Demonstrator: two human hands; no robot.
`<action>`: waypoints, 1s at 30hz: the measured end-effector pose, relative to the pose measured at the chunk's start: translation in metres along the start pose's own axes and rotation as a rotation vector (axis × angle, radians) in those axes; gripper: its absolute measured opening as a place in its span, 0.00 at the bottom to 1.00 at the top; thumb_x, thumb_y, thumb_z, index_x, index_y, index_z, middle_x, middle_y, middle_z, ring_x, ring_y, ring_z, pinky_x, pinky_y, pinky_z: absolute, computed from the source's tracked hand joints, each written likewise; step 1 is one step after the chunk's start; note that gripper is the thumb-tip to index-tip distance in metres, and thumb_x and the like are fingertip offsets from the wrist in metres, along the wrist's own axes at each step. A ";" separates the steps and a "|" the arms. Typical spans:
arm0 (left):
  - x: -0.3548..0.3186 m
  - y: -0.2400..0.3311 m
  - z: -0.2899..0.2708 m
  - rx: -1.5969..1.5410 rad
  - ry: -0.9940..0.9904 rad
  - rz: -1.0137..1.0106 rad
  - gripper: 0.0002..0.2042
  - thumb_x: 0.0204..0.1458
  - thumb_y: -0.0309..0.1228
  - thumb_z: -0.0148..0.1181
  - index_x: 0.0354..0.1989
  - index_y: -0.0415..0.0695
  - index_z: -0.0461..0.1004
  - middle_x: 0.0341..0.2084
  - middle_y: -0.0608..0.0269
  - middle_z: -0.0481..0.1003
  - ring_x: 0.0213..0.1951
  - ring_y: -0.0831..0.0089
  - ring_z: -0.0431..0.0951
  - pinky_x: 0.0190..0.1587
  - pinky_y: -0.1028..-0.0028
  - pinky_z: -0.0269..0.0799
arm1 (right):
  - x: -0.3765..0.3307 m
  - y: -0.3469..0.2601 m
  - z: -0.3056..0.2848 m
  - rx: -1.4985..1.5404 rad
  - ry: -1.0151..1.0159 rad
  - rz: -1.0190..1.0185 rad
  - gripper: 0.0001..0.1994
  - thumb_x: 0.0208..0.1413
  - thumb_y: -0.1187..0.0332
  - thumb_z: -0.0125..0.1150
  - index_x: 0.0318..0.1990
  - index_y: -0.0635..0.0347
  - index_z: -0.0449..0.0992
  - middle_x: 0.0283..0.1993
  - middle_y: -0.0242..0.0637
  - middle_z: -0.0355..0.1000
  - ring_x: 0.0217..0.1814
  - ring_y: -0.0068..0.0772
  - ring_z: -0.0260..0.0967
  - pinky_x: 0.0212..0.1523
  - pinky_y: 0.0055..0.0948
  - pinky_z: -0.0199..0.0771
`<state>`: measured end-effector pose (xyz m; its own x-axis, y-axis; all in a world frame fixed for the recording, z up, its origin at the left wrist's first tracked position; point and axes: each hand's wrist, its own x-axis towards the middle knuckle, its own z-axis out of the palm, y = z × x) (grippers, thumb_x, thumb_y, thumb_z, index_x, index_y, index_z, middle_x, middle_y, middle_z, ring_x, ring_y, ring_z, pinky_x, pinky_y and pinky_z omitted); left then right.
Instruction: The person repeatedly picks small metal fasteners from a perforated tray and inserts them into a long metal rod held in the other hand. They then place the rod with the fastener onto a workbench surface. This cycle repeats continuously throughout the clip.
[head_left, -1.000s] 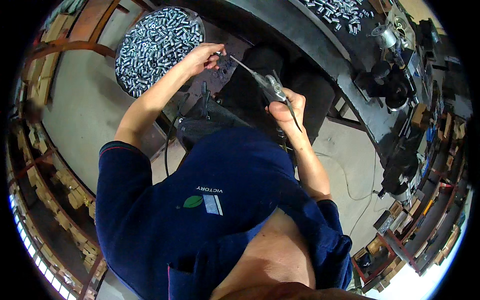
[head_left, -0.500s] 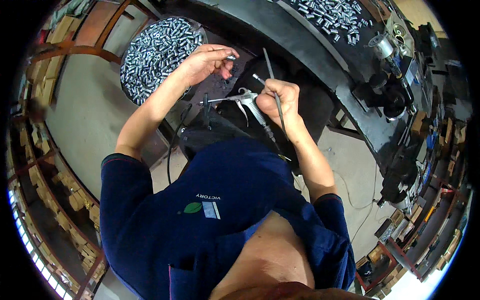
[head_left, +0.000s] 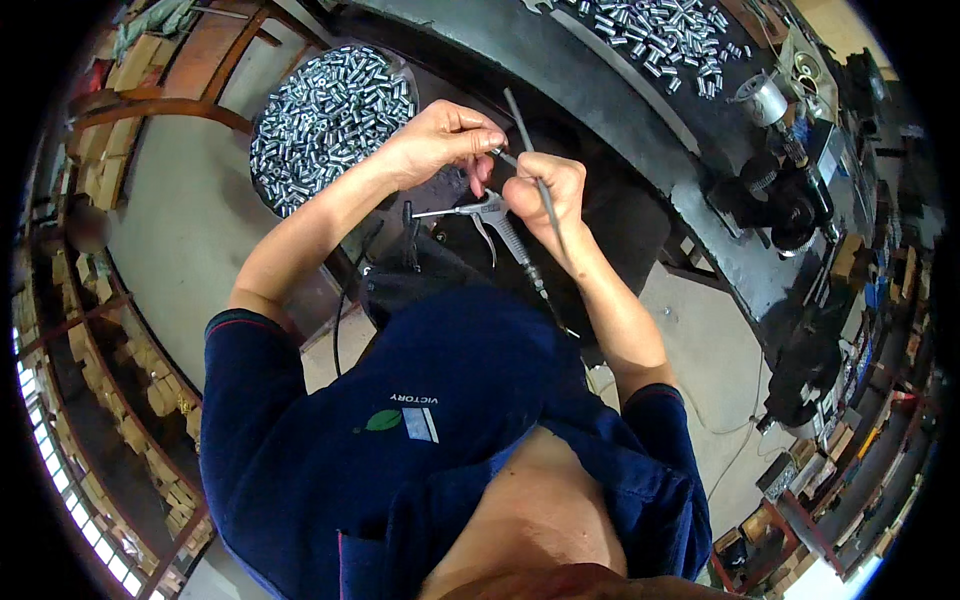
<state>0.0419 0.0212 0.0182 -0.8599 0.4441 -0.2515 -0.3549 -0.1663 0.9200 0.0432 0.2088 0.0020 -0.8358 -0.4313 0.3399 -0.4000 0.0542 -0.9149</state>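
My left hand (head_left: pixel 440 145) pinches a small shiny metal sleeve (head_left: pixel 497 150) between thumb and fingers, mostly covered by the fingertips. My right hand (head_left: pixel 546 190) is closed around a long thin grey rod (head_left: pixel 522 122) that slants up past the knuckles. From the same fist a second, shorter rod (head_left: pixel 508 158) points at the sleeve; its tip meets or nearly meets it, and I cannot tell whether it is inside. Just below both hands lies an air blow gun (head_left: pixel 492 212) with a ribbed grip and a thin nozzle, touched by neither hand.
A round container (head_left: pixel 413 85) heaped with similar metal sleeves stands to the left. More sleeves (head_left: pixel 665 40) are scattered on the dark workbench (head_left: pixel 600 75) at the far right, near a black machine fixture (head_left: pixel 795 215). A black hose (head_left: pixel 340 310) hangs beside my left arm. Loaded shelves line both sides.
My left hand has moved right and slightly down with the sleeve, up to the short rod's tip. My right hand has shifted slightly left, still holding both rods.
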 end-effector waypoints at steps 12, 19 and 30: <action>-0.006 0.028 -0.037 1.113 0.557 0.284 0.08 0.41 0.26 0.59 0.31 0.39 0.75 0.21 0.62 0.71 0.21 0.73 0.71 0.25 0.73 0.66 | 0.030 0.004 -0.011 0.689 -0.085 0.236 0.11 0.38 0.81 0.43 0.10 0.62 0.53 0.12 0.32 0.56 0.15 0.27 0.66 0.17 0.23 0.63; 0.006 0.030 -0.038 1.360 0.532 0.342 0.09 0.36 0.25 0.59 0.29 0.42 0.75 0.19 0.59 0.68 0.22 0.66 0.72 0.26 0.70 0.67 | 0.027 0.000 -0.018 0.593 -0.182 0.032 0.15 0.37 0.86 0.46 0.10 0.61 0.49 0.12 0.34 0.58 0.14 0.31 0.67 0.14 0.24 0.63; 0.015 0.027 -0.004 1.392 0.278 0.643 0.14 0.28 0.18 0.59 0.29 0.38 0.73 0.20 0.58 0.67 0.23 0.61 0.71 0.24 0.69 0.66 | 0.043 0.010 -0.003 0.386 -0.211 0.127 0.11 0.36 0.71 0.50 0.12 0.64 0.58 0.10 0.33 0.60 0.14 0.20 0.64 0.15 0.21 0.58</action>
<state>0.0179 0.0193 0.0383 -0.8224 0.4241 0.3791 0.5584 0.7294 0.3952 0.0020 0.1929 0.0081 -0.7584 -0.6188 0.2049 -0.0966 -0.2043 -0.9741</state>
